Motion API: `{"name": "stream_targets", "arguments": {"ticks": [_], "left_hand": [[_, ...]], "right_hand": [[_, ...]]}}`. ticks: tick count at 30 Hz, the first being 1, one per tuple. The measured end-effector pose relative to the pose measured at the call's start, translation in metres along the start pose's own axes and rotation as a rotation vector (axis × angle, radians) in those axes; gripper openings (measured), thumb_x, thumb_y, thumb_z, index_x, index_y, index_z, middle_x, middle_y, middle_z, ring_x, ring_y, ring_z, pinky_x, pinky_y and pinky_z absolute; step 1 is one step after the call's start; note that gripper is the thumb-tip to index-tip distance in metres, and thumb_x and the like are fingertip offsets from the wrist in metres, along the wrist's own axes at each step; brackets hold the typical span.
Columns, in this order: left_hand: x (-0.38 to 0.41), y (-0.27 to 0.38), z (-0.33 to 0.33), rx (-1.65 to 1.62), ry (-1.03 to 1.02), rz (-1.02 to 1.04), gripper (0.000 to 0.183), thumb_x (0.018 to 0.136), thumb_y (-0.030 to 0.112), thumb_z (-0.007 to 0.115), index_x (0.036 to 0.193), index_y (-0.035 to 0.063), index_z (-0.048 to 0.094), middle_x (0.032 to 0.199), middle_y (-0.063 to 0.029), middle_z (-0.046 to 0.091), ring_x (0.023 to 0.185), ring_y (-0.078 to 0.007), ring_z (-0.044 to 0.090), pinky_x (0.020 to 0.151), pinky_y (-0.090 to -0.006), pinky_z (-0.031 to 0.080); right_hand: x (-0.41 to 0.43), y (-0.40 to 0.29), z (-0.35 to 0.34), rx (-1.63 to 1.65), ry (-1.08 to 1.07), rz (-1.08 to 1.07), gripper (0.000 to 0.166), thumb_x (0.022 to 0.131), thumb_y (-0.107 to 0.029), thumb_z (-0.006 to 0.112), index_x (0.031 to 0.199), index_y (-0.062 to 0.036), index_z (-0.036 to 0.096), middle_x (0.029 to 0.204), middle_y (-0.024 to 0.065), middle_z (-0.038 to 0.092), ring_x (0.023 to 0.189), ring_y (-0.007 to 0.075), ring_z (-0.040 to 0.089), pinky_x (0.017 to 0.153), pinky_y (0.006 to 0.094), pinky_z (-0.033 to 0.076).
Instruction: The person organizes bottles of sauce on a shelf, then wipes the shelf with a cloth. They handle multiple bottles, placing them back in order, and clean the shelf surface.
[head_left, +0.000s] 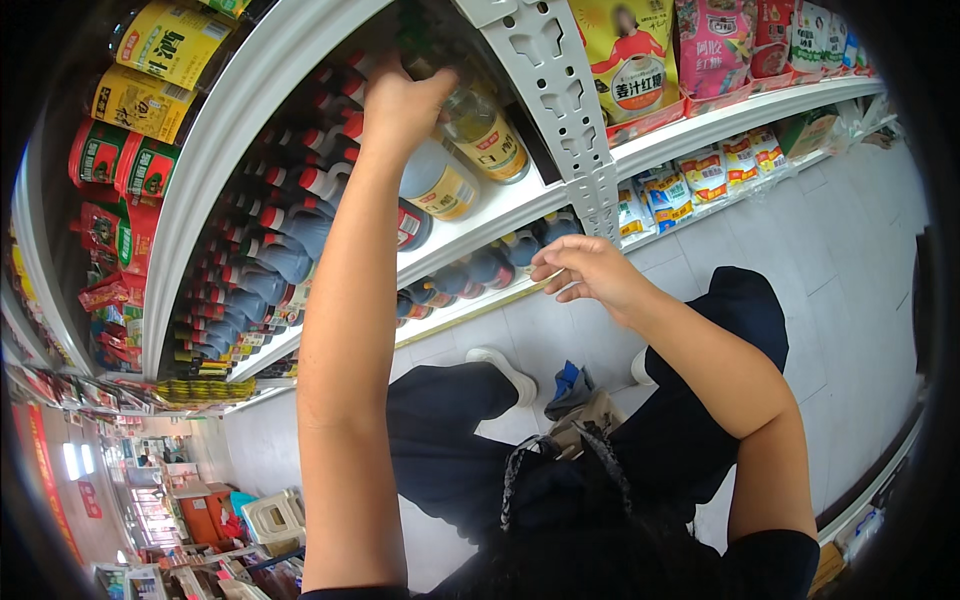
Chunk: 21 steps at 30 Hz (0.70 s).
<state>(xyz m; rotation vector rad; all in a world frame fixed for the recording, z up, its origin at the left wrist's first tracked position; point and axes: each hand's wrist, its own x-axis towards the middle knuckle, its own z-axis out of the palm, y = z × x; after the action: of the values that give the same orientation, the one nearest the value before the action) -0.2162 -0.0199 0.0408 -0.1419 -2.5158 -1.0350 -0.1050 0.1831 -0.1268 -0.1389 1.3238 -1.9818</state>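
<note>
My left hand (405, 109) reaches into a white metal shelf, above a translucent white vinegar jug (439, 184) whose top it hides. Its thumb and fingers curve around the dark space behind; whether they grip a bottle is not visible. Beside the thumb stands a clear glass bottle of white vinegar (491, 142) with a yellow label. Several dark sauce bottles with red caps (289, 225) fill the shelf to the left. My right hand (581, 274) hovers with loosely bent fingers apart and nothing in them, in front of the lower shelf's dark bottles (487, 266).
A perforated shelf upright (559, 97) divides the bays. Bagged brown sugar (634, 64) stands right of it, with small packets (705, 176) below. Yellow-labelled cooking wine bottles (172, 45) lie towards the upper left. A grey and blue object (570, 390) rests on the tiled floor (750, 247) between my feet.
</note>
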Motion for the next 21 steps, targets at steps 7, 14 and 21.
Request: {"name": "stream_targets", "arguments": {"ticks": [7,14,21], "left_hand": [[-0.032,0.012,-0.004,-0.227,-0.053,-0.116,0.027,0.083,0.023,0.077,0.096,0.0010,0.067,0.073,-0.0014,0.061,0.052,-0.0078,0.052,0.047,-0.0238,0.040],[-0.073,0.004,-0.008,-0.304,-0.037,-0.063,0.016,0.090,0.016,0.071,0.095,0.0008,0.072,0.075,0.0010,0.064,0.054,-0.0030,0.049,0.048,-0.0203,0.038],[-0.143,0.003,0.030,0.020,0.119,0.475,0.020,0.080,0.005,0.079,0.098,0.0019,0.070,0.105,-0.0142,0.073,0.093,-0.0220,0.072,0.074,-0.0278,0.056]], "right_hand": [[0.005,0.000,-0.003,0.023,0.019,-0.015,0.022,0.098,-0.026,0.060,0.106,-0.0071,0.068,0.101,0.0077,0.072,0.084,0.0121,0.066,0.076,0.0279,0.054],[0.010,0.003,-0.001,-0.008,0.064,-0.056,0.025,0.097,-0.026,0.061,0.112,-0.0062,0.067,0.102,0.0086,0.071,0.084,0.0133,0.065,0.075,0.0288,0.054],[0.011,0.003,0.008,-0.442,0.301,-0.630,0.052,0.087,-0.014,0.070,0.135,-0.0052,0.052,0.132,0.0141,0.056,0.080,0.0189,0.067,0.074,0.0306,0.055]]}}
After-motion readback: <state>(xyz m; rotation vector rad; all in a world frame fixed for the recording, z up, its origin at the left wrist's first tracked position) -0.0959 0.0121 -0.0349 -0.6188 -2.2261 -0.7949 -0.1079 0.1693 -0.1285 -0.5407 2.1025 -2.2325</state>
